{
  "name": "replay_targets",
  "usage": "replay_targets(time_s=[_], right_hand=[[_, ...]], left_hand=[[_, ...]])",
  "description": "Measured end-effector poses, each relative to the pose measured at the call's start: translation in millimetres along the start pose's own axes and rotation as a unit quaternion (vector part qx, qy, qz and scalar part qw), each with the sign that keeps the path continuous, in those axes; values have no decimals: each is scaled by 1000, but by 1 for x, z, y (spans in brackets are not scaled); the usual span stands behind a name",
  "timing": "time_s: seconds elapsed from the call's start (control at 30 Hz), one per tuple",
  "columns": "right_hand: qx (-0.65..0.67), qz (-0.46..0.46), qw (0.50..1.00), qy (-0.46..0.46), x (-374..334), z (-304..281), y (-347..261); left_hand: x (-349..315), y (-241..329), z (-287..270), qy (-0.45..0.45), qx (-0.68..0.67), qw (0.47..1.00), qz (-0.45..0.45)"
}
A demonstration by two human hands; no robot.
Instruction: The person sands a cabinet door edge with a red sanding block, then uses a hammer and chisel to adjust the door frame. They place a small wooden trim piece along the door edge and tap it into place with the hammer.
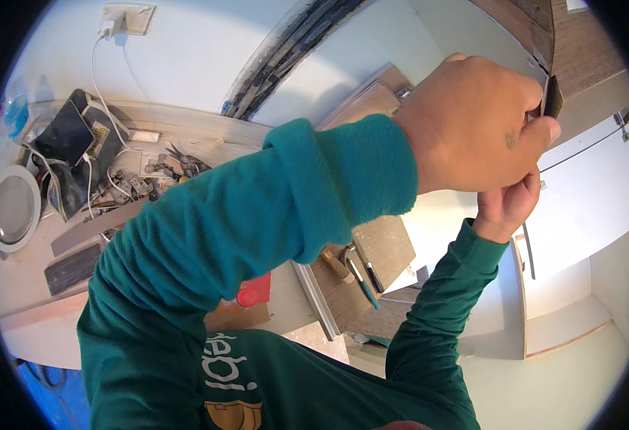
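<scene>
My left hand [481, 127] is raised at the upper right, its fingers closed in a pinch. Between thumb and forefinger it grips a thin dark strip [555, 97], which stands against the corner of a wood-grain cabinet panel [588, 61]. Just below, my right hand [507, 206] reaches up with bent fingers. Its fingertips are partly hidden behind my left hand, and what they hold, if anything, cannot be made out. Both arms wear green sleeves; the left one crosses the middle of the view.
White cabinet doors [580, 193] with hinges stand right. Hand tools, including a teal-gripped hammer [362, 279], lie on a brown board [393, 247]. The left worktop carries a dark bag [60, 188], a round white lamp [13, 208], loose hinges [124, 188] and pliers [185, 162]. A white cable [94, 68] hangs from the socket.
</scene>
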State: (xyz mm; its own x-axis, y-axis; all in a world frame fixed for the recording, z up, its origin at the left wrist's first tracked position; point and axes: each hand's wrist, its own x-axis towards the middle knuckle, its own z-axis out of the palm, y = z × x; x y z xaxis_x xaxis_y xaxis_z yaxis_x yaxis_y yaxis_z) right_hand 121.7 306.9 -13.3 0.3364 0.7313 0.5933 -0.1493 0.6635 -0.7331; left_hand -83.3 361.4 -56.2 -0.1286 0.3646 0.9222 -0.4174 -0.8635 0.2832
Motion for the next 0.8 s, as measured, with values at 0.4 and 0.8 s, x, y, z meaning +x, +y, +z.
replay_targets(time_s=[0.4,0.8], right_hand=[[5,-6,1000,10,-1,-2,1],[10,0,1000,-8,-1,-1,-1]], left_hand=[[-1,3,-3,-37,51,998,7],[2,8,-2,-24,35,999,17]])
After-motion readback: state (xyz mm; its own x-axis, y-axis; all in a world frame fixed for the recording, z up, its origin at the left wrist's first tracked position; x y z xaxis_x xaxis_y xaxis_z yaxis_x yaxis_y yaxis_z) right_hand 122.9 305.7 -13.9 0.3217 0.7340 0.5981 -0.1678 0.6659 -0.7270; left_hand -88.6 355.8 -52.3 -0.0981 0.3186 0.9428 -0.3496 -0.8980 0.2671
